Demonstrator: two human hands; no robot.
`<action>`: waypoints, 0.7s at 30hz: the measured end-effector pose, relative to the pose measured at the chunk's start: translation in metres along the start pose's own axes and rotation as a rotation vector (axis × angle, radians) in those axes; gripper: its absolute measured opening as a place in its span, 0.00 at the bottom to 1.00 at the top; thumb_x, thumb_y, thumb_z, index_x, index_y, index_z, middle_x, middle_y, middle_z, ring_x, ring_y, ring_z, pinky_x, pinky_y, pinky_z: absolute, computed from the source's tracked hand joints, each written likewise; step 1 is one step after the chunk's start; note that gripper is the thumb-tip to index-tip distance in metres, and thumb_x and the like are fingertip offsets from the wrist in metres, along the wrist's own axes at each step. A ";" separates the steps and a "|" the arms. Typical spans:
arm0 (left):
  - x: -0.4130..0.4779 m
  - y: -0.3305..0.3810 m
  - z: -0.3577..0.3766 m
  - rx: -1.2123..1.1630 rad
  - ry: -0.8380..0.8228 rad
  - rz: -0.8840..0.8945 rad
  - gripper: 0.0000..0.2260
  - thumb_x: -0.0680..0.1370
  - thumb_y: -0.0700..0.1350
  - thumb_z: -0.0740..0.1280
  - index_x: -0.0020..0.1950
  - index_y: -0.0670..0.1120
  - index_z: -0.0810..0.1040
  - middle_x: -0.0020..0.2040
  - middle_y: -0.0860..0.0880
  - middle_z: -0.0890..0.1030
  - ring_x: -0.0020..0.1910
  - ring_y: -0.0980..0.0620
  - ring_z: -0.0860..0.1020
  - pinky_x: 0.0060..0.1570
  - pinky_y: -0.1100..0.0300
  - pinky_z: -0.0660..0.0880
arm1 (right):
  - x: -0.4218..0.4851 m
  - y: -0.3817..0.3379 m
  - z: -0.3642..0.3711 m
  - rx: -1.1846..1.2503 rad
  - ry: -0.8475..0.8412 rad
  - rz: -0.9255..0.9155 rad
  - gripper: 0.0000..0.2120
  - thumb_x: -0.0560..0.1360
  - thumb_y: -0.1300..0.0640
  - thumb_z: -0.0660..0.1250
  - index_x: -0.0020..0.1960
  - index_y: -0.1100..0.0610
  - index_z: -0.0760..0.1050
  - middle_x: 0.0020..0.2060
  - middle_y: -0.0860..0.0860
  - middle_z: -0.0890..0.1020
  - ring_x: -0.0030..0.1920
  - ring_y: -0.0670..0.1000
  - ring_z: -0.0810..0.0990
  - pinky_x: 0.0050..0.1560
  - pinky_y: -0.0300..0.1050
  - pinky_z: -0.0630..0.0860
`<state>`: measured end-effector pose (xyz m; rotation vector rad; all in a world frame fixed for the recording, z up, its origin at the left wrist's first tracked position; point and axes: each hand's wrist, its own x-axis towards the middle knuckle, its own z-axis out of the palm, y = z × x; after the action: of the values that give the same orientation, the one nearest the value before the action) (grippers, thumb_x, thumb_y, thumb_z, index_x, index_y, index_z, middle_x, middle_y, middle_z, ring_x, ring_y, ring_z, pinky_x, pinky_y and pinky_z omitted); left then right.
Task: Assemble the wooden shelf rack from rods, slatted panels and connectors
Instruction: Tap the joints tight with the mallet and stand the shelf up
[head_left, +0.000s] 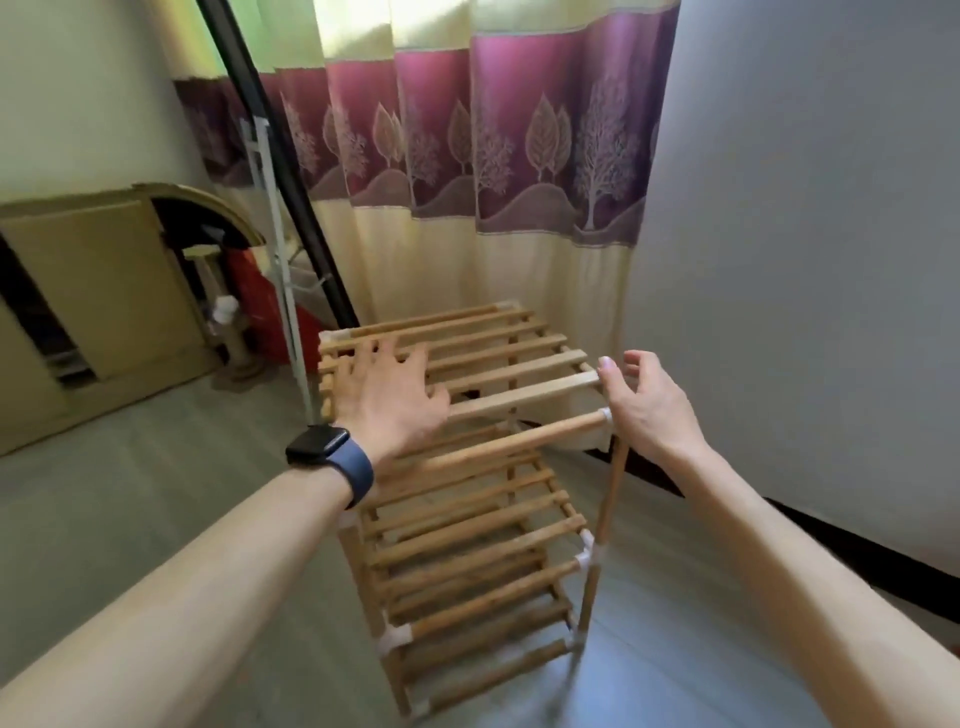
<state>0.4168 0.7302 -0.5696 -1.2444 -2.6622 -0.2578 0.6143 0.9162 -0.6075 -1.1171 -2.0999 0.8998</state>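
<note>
The wooden shelf rack (483, 519) stands upright on the grey floor, with three slatted tiers joined by white connectors (587, 556) and round rods. My left hand (389, 400), a dark watch on its wrist, lies flat with spread fingers on the left part of the top slatted panel (498, 353). At the top right corner my right hand (644, 400) hovers with loosely curved fingers. Its fingertips touch the corner connector (605, 414) at the end of the front rod (519, 441); it holds nothing.
A patterned curtain (493, 156) hangs right behind the rack and a grey wall (805, 260) runs along its right. A black pole (280, 171) and a white metal frame (275, 270) lean at the left, with cardboard pieces (104, 291) farther left.
</note>
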 end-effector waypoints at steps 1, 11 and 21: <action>-0.001 -0.016 0.006 -0.004 -0.104 -0.135 0.30 0.80 0.63 0.56 0.80 0.54 0.58 0.81 0.41 0.53 0.79 0.36 0.52 0.75 0.35 0.52 | 0.010 -0.012 0.003 -0.073 -0.026 -0.010 0.31 0.81 0.36 0.54 0.77 0.53 0.60 0.72 0.56 0.71 0.71 0.57 0.71 0.70 0.54 0.67; 0.011 -0.028 0.023 -0.225 -0.201 -0.279 0.36 0.79 0.71 0.50 0.83 0.55 0.48 0.81 0.37 0.41 0.76 0.30 0.58 0.69 0.43 0.64 | 0.032 -0.025 0.012 -0.530 -0.171 -0.034 0.29 0.78 0.29 0.45 0.77 0.34 0.55 0.74 0.50 0.67 0.69 0.59 0.73 0.63 0.56 0.71; 0.023 0.064 0.041 -0.277 -0.171 0.052 0.33 0.78 0.70 0.54 0.80 0.58 0.57 0.82 0.39 0.50 0.74 0.33 0.64 0.68 0.42 0.67 | -0.020 0.048 -0.081 -0.543 0.010 0.217 0.39 0.76 0.26 0.49 0.80 0.45 0.50 0.67 0.56 0.76 0.65 0.62 0.75 0.60 0.58 0.73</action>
<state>0.4479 0.7972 -0.5984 -1.4740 -2.8058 -0.5515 0.7063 0.9425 -0.6005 -1.6396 -2.3136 0.4111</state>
